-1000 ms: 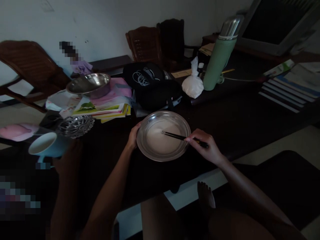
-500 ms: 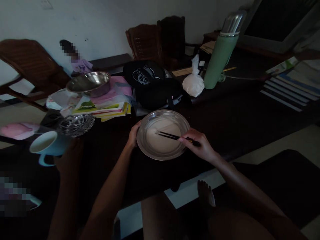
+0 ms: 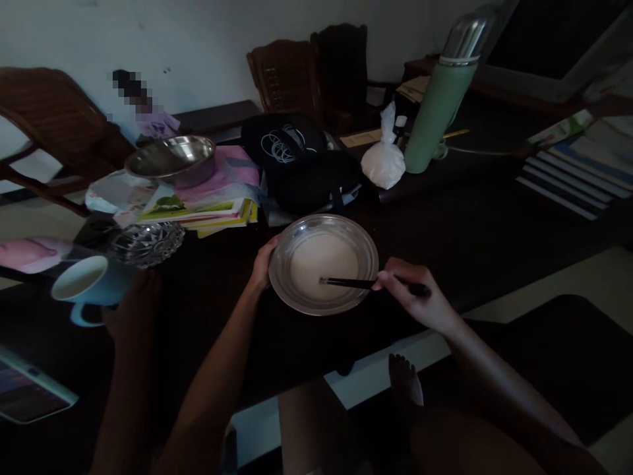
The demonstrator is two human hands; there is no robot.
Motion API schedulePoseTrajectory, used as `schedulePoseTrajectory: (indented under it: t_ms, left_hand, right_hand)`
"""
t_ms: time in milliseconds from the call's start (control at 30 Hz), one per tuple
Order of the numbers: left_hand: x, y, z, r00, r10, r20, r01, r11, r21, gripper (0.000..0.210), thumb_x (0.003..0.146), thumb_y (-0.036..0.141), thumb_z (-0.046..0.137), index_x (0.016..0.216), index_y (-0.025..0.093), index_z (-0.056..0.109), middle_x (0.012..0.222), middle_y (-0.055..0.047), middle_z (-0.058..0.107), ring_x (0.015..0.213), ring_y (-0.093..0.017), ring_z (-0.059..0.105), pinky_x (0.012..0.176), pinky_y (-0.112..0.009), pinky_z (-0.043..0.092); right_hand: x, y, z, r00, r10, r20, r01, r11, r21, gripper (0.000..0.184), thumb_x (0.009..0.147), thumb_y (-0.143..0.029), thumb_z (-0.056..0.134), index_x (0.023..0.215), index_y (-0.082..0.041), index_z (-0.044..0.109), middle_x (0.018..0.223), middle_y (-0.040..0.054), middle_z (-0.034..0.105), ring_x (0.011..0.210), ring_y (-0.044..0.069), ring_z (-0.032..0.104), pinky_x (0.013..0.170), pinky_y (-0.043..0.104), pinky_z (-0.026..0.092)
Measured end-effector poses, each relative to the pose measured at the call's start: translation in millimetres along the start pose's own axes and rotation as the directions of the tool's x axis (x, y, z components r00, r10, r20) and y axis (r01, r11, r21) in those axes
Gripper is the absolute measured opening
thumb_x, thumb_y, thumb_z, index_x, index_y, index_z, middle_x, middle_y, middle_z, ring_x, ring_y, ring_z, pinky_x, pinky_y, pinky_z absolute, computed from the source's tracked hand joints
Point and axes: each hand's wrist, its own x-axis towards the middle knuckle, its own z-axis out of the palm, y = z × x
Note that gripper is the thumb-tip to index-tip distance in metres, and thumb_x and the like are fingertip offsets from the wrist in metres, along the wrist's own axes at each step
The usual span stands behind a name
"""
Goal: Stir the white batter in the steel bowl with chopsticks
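Note:
A metal bowl [image 3: 284, 290] stands on the dark table in front of me, with a pale, milky-looking mixture [image 3: 321, 257] inside. My left hand [image 3: 264, 265] grips the bowl's left rim, its fingers partly hidden behind the edge. Closed round a pair of black chopsticks [image 3: 349, 283], my right hand [image 3: 408, 290] is at the bowl's right side. The chopsticks' tips dip into the mixture, low in the bowl. Behind the bowl lies a black case [image 3: 311, 185] with a white cable. A knotted plastic bag of white powder [image 3: 383, 165] sits at the back right.
Another person's hand [image 3: 131, 307] is by a light blue mug [image 3: 84, 284] on the left, near a glass dish [image 3: 148, 244]. An empty metal basin [image 3: 173, 161] rests on books. A green thermos [image 3: 440, 119] and stacked books [image 3: 583, 165] stand right.
My right hand has moved right and slightly down with the chopsticks, whose tips shifted toward the near side of the bowl. My left hand keeps its hold on the rim.

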Motion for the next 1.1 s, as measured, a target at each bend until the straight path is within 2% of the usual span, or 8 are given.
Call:
schedulePoseTrajectory:
  t_ms: [67, 200, 433, 567, 733, 900, 1033, 1100]
  left_hand:
    - [-0.2, 0.2, 0.1, 1.0, 0.008, 0.006, -0.008, 1.0, -0.008, 0.041, 0.068, 0.045, 0.069, 0.098, 0.017, 0.075, 0.104, -0.006, 0.077, 0.119, -0.032, 0.062, 0.105, -0.039, 0.044]
    - [-2.0, 1.9, 1.7, 0.999, 0.012, 0.041, -0.012, 1.0, -0.004, 0.042, 0.07, 0.045, 0.068, 0.101, 0.018, 0.075, 0.105, -0.005, 0.077, 0.116, -0.031, 0.063, 0.105, -0.039, 0.044]
    - [-2.1, 0.2, 1.3, 0.999, 0.027, 0.028, -0.027, 0.999, 0.028, 0.043, 0.073, 0.046, 0.065, 0.103, 0.016, 0.074, 0.106, -0.007, 0.076, 0.116, -0.031, 0.063, 0.103, -0.04, 0.045]
    - [0.2, -1.7, -0.4, 0.999, 0.041, 0.018, -0.041, 0.999, 0.025, 0.041, 0.071, 0.046, 0.067, 0.098, 0.017, 0.075, 0.107, -0.006, 0.076, 0.116, -0.031, 0.063, 0.102, -0.039, 0.045]
    - [0.4, -0.7, -0.1, 1.0, 0.019, 0.005, -0.019, 0.999, 0.027, 0.041, 0.071, 0.046, 0.067, 0.099, 0.017, 0.075, 0.104, -0.006, 0.077, 0.116, -0.031, 0.063, 0.102, -0.039, 0.045]
    - [-2.1, 1.8, 2.4, 1.0, 0.005, 0.023, -0.006, 1.0, 0.011, 0.04, 0.072, 0.045, 0.066, 0.1, 0.018, 0.075, 0.103, -0.006, 0.077, 0.116, -0.031, 0.063, 0.102, -0.039, 0.046]
    - [-2.7, 2.5, 3.5, 1.0, 0.018, 0.026, -0.018, 1.0, 0.007, 0.039, 0.071, 0.044, 0.065, 0.098, 0.018, 0.075, 0.103, -0.005, 0.077, 0.115, -0.031, 0.063, 0.102, -0.039, 0.045]
    - [-2.2, 2.3, 3.4, 0.999, 0.019, 0.028, -0.019, 1.0, 0.013, 0.038, 0.071, 0.043, 0.064, 0.098, 0.018, 0.075, 0.104, -0.005, 0.077, 0.115, -0.031, 0.063, 0.103, -0.039, 0.045]
  right_hand:
    - [6.6, 9.7, 13.0, 0.998, -0.045, 0.045, 0.045, 0.999, 0.016, 0.029, 0.094, -0.038, 0.058, 0.074, -0.022, 0.072, 0.066, 0.0007, 0.066, 0.064, 0.014, 0.061, 0.063, 0.03, 0.047]
    - [17.1, 27.9, 22.6, 0.997, -0.057, -0.043, 0.057, 0.998, -0.02, 0.03, 0.094, -0.04, 0.058, 0.076, -0.021, 0.071, 0.072, 0.0024, 0.071, 0.071, 0.016, 0.065, 0.069, 0.031, 0.048]
    - [2.2, 12.7, -16.9, 0.976, 0.128, -0.175, -0.144, 0.986, -0.081, 0.036, 0.095, -0.043, 0.056, 0.071, -0.022, 0.071, 0.067, 0.0018, 0.064, 0.067, 0.015, 0.06, 0.06, 0.029, 0.044]
    - [-7.3, -4.5, -25.8, 0.977, 0.187, -0.098, -0.19, 0.981, -0.027, 0.038, 0.095, -0.041, 0.056, 0.063, -0.023, 0.068, 0.061, 0.0001, 0.06, 0.058, 0.013, 0.056, 0.056, 0.029, 0.043]
    - [-1.8, 3.1, 2.6, 0.999, 0.033, 0.033, -0.034, 0.999, 0.019, 0.03, 0.094, -0.041, 0.058, 0.075, -0.024, 0.073, 0.066, 0.0001, 0.066, 0.064, 0.014, 0.06, 0.062, 0.031, 0.046]
    - [12.1, 27.9, 22.4, 0.999, -0.042, -0.014, 0.041, 0.997, -0.063, 0.03, 0.094, -0.043, 0.058, 0.076, -0.023, 0.072, 0.072, 0.0006, 0.071, 0.071, 0.016, 0.065, 0.074, 0.033, 0.046]
    - [12.1, 32.8, 3.5, 0.995, 0.017, -0.094, -0.03, 0.989, -0.146, 0.03, 0.095, -0.042, 0.056, 0.077, -0.024, 0.073, 0.07, 0.0007, 0.069, 0.073, 0.017, 0.063, 0.075, 0.034, 0.045]
    - [7.6, 28.2, -11.8, 0.988, 0.072, -0.135, -0.09, 0.988, -0.129, 0.033, 0.095, -0.044, 0.056, 0.075, -0.024, 0.073, 0.069, 0.0013, 0.066, 0.069, 0.017, 0.06, 0.069, 0.033, 0.045]
